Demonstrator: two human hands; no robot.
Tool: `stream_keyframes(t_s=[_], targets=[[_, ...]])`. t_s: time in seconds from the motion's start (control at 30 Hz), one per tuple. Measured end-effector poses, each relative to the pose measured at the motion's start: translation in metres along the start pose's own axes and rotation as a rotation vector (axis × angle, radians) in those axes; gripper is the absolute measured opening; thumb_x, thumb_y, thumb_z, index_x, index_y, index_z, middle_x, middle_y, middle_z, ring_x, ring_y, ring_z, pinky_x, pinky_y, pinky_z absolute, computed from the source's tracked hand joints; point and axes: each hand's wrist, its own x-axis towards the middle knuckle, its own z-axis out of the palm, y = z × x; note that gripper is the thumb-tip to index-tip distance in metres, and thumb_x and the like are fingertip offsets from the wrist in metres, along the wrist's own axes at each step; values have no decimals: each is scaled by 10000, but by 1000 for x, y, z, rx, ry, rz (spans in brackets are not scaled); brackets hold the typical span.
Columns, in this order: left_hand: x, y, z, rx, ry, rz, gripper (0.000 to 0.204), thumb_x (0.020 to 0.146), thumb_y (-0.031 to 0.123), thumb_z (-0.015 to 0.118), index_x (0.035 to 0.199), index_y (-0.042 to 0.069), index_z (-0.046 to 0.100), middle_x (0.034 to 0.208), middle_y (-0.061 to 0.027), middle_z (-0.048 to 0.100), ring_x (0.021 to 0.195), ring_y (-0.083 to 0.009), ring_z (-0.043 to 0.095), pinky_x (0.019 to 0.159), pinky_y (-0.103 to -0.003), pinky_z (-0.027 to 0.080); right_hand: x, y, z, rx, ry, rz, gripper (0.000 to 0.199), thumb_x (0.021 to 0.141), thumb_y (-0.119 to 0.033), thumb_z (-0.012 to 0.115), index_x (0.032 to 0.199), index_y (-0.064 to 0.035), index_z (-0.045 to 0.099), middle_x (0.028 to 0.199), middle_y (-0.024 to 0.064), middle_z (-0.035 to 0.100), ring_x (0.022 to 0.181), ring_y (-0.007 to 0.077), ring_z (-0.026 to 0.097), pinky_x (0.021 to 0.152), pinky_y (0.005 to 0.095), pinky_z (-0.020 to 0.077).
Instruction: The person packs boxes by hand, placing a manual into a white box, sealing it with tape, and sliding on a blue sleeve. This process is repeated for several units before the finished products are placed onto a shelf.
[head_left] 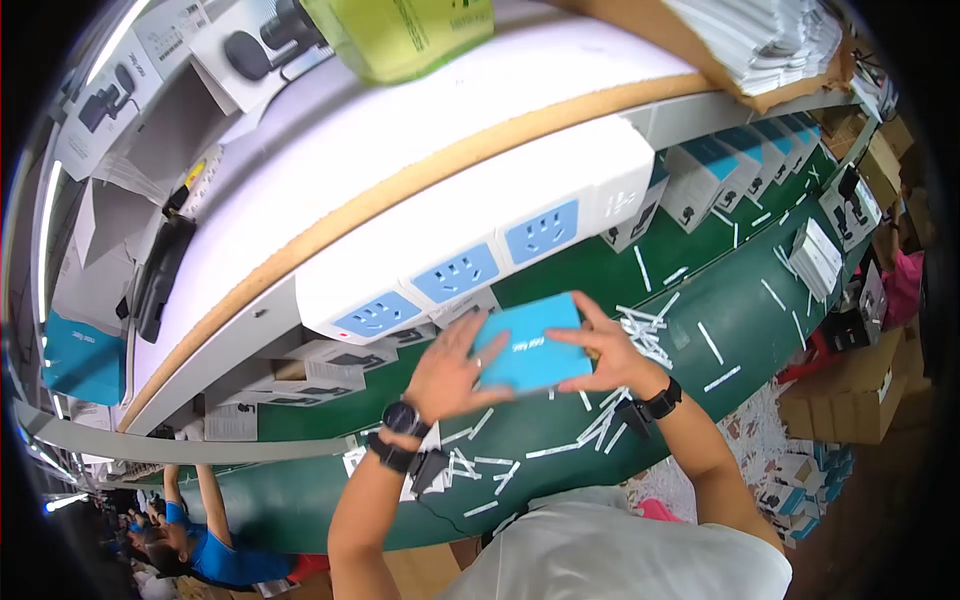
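A blue-topped box (522,368) with white lettering is held between my two hands above the green work surface (545,485). My left hand (445,368), slightly smeared by motion, grips the box's left side, its fingers reaching over the edge. On the right side my right hand (605,350) holds the box, one finger lying across the top and the others at the edge. The underside of the box is hidden. Paper strips (650,335) lie scattered around and below both hands.
A white power strip (500,235) runs along the shelf (420,150) just beyond my hands. Boxes (700,180) stand in a row at the far right, near a stack of white booklets (815,262). At the lower left a person in blue (225,550) reaches toward the bench.
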Motion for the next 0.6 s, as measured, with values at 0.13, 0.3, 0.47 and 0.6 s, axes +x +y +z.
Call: stream_keyframes(t_s=[0.13, 0.3, 0.47, 0.6], targets=[[50, -37, 12, 330, 156, -371, 537, 839, 343, 711, 1274, 49, 603, 1266, -231, 607, 1126, -422, 597, 942, -489, 493, 43, 23, -28, -164, 426, 26, 729, 636, -303, 914, 1286, -88, 662, 1539, 302, 302, 1207, 351, 586, 978, 370, 499], [31, -61, 43, 328, 132, -447, 283, 874, 236, 637, 1079, 42, 664, 1039, -177, 677, 906, -380, 643, 785, -485, 503, 84, 100, -49, -383, 669, 222, 702, 673, -375, 878, 1277, -99, 650, 1458, 287, 405, 1146, 388, 606, 942, 422, 519], [-63, 20, 11, 139, 138, -186, 112, 735, 99, 686, 846, 112, 688, 956, -66, 625, 1065, -310, 549, 923, -467, 439, 61, 40, -42, -285, 451, 234, 613, 704, -361, 870, 1217, -93, 667, 1310, 187, 581, 1096, 308, 648, 917, 380, 523], [-113, 88, 6, 33, 68, -147, 233, 670, 59, 694, 882, 147, 738, 976, 6, 625, 1115, -289, 536, 1046, -509, 420, -1, -19, 32, 99, 46, 118, 613, 685, -295, 895, 1202, -66, 658, 1199, 110, 646, 1039, 225, 642, 893, 331, 499]])
